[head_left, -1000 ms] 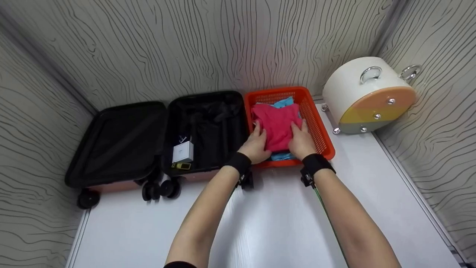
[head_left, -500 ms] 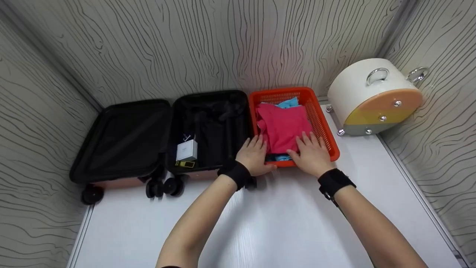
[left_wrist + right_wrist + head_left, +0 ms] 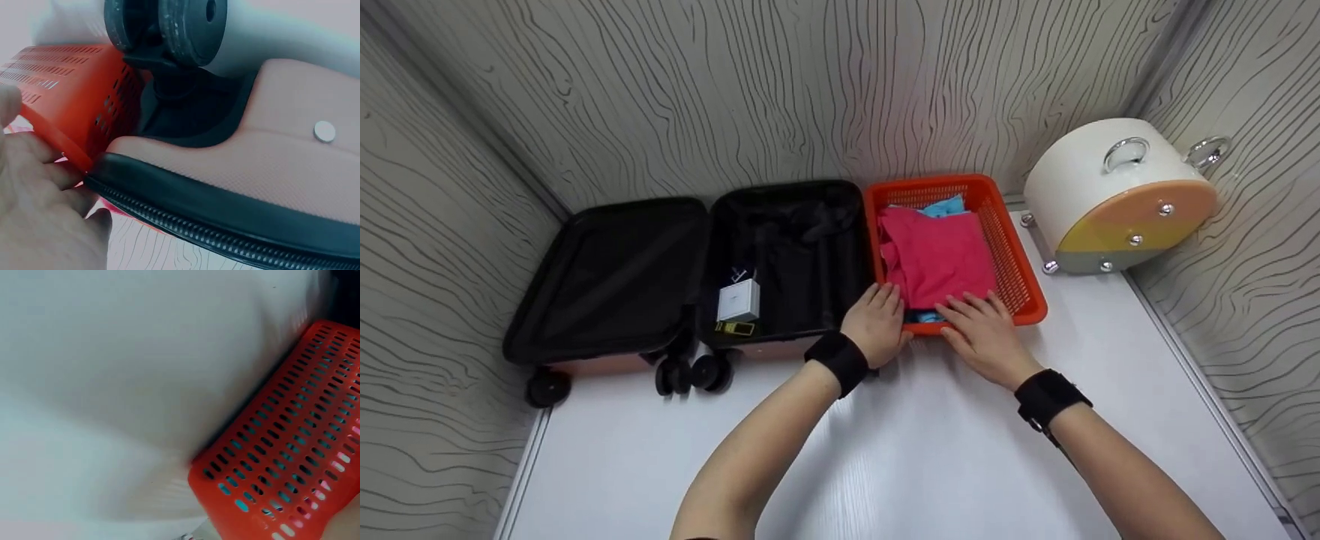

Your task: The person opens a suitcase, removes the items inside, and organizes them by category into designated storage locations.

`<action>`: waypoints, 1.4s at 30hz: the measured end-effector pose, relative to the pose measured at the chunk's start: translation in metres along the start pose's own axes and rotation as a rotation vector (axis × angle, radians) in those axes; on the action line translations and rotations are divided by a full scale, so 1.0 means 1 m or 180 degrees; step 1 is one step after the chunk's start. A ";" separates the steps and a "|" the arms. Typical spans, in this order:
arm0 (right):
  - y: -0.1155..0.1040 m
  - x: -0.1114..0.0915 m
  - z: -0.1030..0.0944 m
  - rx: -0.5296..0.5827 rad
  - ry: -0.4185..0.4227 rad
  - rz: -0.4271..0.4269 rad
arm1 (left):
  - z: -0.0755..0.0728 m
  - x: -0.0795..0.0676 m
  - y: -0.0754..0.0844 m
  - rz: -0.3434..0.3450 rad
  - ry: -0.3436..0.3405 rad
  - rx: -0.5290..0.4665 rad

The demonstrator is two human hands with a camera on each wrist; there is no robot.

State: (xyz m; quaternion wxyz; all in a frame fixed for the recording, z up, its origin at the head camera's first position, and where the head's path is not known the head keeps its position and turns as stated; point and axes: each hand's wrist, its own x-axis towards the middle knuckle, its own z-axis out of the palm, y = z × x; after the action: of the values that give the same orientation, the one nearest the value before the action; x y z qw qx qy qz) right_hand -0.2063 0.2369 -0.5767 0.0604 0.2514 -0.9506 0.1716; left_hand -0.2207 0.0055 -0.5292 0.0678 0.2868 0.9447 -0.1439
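**Hands draw back to the basket's near rim**

Both hands have slid back off the pink garment (image 3: 937,255) toward the near edge of the orange basket (image 3: 1024,289). The left hand (image 3: 877,322) and right hand (image 3: 982,330) lie flat, fingers straight and slightly spread, fingertips at the garment's near hem. The pink garment lies folded in the basket over a blue cloth (image 3: 941,206). Left of it, the open black suitcase (image 3: 682,270) holds a white box (image 3: 737,300); no writing is legible. A white pot (image 3: 1110,195) stands farther right.
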 end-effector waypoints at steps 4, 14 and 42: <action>0.005 0.007 0.000 0.0007 0.0074 -0.0104 | 0.001 0.005 0.000 -0.0045 -0.0020 0.0033; 0.015 0.028 -0.002 0.0118 -0.0043 -0.0070 | 0.000 0.015 -0.004 -0.0234 0.0150 -0.0076; 0.095 0.049 -0.129 -0.0322 0.0997 0.1194 | 0.016 -0.008 -0.051 -0.0315 0.0513 -0.1461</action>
State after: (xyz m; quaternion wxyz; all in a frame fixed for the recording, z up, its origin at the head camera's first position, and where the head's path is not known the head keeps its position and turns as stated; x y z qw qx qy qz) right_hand -0.2922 0.3383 -0.4746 0.1866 0.0376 -0.9671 0.1689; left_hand -0.2417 -0.0439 -0.5305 0.0486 0.2279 0.9679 0.0947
